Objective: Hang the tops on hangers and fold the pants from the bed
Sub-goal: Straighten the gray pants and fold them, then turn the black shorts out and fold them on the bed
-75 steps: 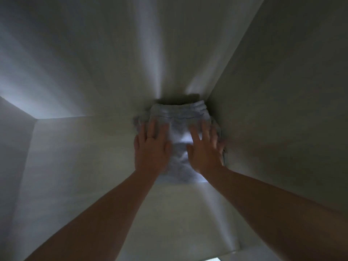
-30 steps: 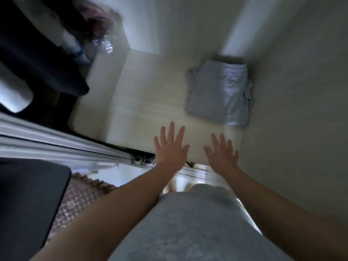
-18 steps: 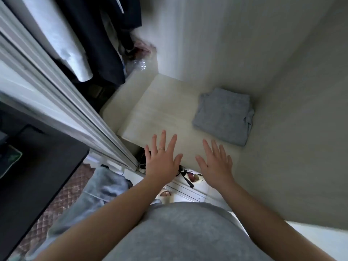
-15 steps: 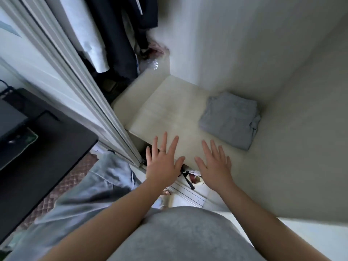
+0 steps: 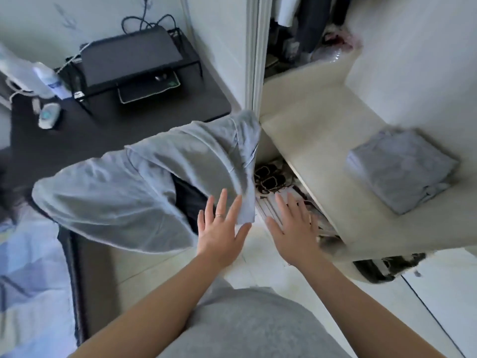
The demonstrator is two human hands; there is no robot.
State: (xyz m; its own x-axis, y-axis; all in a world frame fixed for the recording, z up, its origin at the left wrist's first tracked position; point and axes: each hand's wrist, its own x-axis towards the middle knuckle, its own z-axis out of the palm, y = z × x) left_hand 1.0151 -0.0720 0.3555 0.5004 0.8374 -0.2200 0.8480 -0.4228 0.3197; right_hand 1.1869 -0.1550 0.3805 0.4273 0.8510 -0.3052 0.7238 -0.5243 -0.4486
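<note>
Now I am holding my left hand (image 5: 219,233) and right hand (image 5: 294,228) out flat, fingers spread, gripping nothing, while the folded grey pants (image 5: 400,169) are lying on the wardrobe shelf (image 5: 309,140) to my right and a pale draped top (image 5: 144,177) is slanting away leftward, just beside my left hand.

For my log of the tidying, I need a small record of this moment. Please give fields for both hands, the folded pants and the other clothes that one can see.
left hand: open, fingers spread, holds nothing, close to the edge of the loose garment; contact cannot be told
right hand: open, fingers spread, holds nothing
folded pants: grey, lying flat on the wardrobe shelf, at its right side
loose garment: light grey, unfolded, draped over something dark near the desk
hanging clothes: dark, inside the wardrobe
</note>
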